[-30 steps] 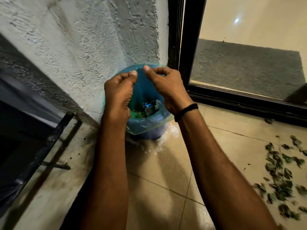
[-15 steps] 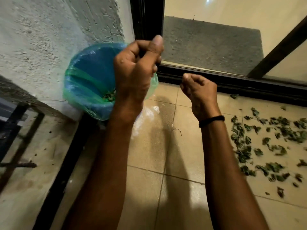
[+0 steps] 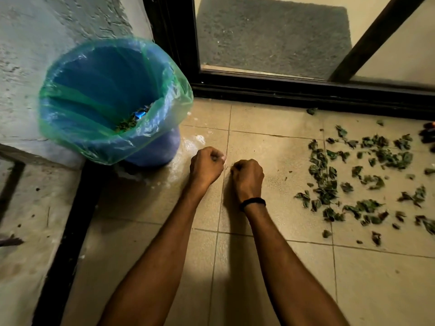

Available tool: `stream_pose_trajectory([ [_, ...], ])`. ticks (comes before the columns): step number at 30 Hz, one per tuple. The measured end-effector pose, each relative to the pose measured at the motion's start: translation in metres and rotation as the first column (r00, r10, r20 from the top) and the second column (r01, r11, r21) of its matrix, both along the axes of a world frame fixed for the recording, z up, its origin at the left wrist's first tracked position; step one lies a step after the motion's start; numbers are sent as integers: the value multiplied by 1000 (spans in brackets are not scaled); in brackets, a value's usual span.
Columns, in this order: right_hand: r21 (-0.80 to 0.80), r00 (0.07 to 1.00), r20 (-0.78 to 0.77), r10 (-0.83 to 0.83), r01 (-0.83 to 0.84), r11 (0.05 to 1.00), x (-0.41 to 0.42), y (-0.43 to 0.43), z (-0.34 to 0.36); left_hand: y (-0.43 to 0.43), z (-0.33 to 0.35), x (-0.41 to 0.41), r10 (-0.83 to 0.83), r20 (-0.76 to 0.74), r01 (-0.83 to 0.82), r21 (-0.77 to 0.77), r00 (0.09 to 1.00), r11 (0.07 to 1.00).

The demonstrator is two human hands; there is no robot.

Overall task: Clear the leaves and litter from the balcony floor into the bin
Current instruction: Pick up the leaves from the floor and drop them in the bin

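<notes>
The bin (image 3: 154,149) is a round blue plastic tub lined with a thin, crinkled, translucent green bag (image 3: 175,90) folded over its rim; it stands in the corner, against a rough, lumpy plastered wall (image 3: 47,24) and just beside the black door frame (image 3: 282,92). The floor (image 3: 270,267) is matt beige tile with thin grout lines; a pale powdery smear (image 3: 200,138) lies on it at the foot of the bin. To the left a black strip (image 3: 70,231) edges a stained, gritty concrete ledge (image 3: 28,220). Behind the glass of the door lies a grey, coarse-piled mat (image 3: 270,31).

Down inside the bag sits a small heap of dark green leaf scraps (image 3: 128,122) with a shiny blue wrapper (image 3: 141,112) on top. The rest of the leaves (image 3: 324,175), small, curled and torn, lie scattered over the tiles to the right, well apart from the bin.

The left hand (image 3: 206,164) and right hand (image 3: 247,176) hang side by side just above the floor, near the bin's base, knuckles up; the fingers of each are curled together into a fist, and nothing shows inside either. A black band (image 3: 252,202) circles the right wrist.
</notes>
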State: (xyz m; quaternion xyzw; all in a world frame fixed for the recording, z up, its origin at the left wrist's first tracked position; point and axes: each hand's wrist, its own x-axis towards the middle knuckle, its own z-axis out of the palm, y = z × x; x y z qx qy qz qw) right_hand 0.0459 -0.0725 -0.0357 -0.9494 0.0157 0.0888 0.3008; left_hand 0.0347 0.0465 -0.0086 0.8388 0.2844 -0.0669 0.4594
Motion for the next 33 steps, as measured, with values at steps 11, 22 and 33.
stream_pose_trajectory([
  [11, -133, 991, -42, 129, -133, 982, 4, 8, -10, -6, -28, -8, 53, -22, -51, 82, 998, 995],
  [22, 446, 990, -28, -136, 135, 885, 49, 8, 68, 14, -21, -11, 103, 29, -105, 60, 994, 993],
  [33, 364, 979, -99, -178, 202, 909, 46, -3, 47, -12, -43, -21, -325, 162, 254, 350, 932, 902],
])
